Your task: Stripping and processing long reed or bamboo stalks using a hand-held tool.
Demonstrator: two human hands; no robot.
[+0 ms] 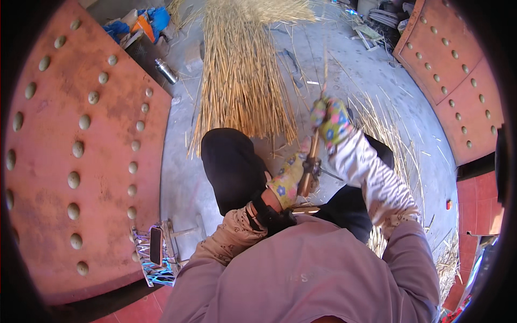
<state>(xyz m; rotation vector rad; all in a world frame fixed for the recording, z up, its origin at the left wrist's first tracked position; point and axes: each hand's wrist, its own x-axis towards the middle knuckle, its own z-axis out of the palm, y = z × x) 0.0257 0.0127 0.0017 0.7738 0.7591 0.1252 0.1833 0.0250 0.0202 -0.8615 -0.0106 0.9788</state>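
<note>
While the person sits with black-clad knees (pixel 229 161) apart, a slim brown bundle (pixel 306 185) stands slantwise between them. The right hand (pixel 329 119), in a flowered glove, is clamped round its upper part, thin strands sticking up above the fist. Lower down, the left hand (pixel 290 175), gloved alike, is against or just beside the bundle; its fingertips are blurred, so I can't tell whether they grip. A dark tool (pixel 313 166) sits at the bundle there. Ahead, a big heap of straw (pixel 242 81) lies on the grey floor (pixel 183 140), a flask (pixel 166 71) to its left. Studded red doors (pixel 107 177) flank us.
</note>
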